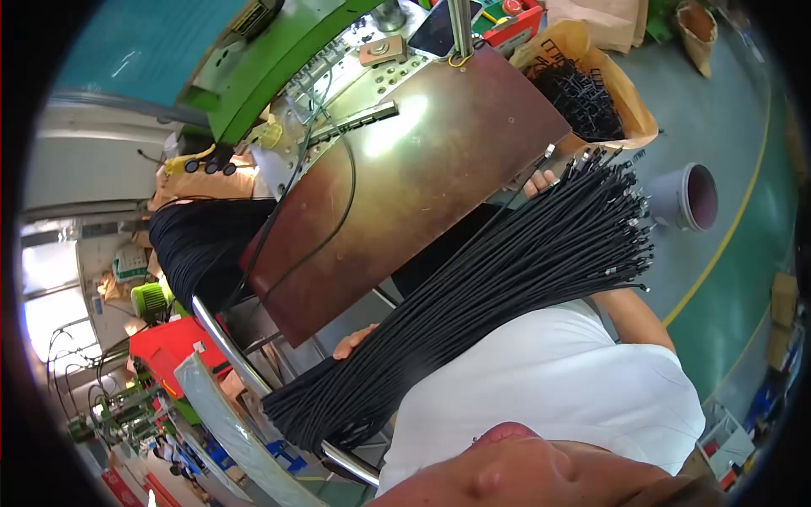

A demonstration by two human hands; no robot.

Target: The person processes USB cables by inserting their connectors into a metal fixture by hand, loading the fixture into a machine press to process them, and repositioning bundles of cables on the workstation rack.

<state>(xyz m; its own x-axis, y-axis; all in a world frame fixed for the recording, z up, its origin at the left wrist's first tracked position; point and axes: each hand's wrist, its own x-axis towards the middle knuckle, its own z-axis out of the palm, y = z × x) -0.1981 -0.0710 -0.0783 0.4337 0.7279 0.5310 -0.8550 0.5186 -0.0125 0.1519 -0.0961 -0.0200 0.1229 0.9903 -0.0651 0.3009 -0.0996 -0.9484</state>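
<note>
A thick bundle of long black cables (473, 279) lies slantwise across the front of my white shirt, its many metal-tipped ends fanned out at the upper right. My right hand (541, 182) curls its fingers round the far edge of the bundle near those ends; the palm is hidden beneath the cables. Lower left, my left hand (353, 341) grips the bundle from the far side near its other end, with only some fingers showing. One cable with a pale tip (550, 150) sticks out beside my right hand, near the brown board's corner.
Beyond the bundle is a brown work board (456, 160) on a green machine (279, 68). More black cables (198, 245) hang at the left, near a metal rail (224, 342). A paper sack (638, 110) of black parts and a grey bucket (676, 198) stand at the right.
</note>
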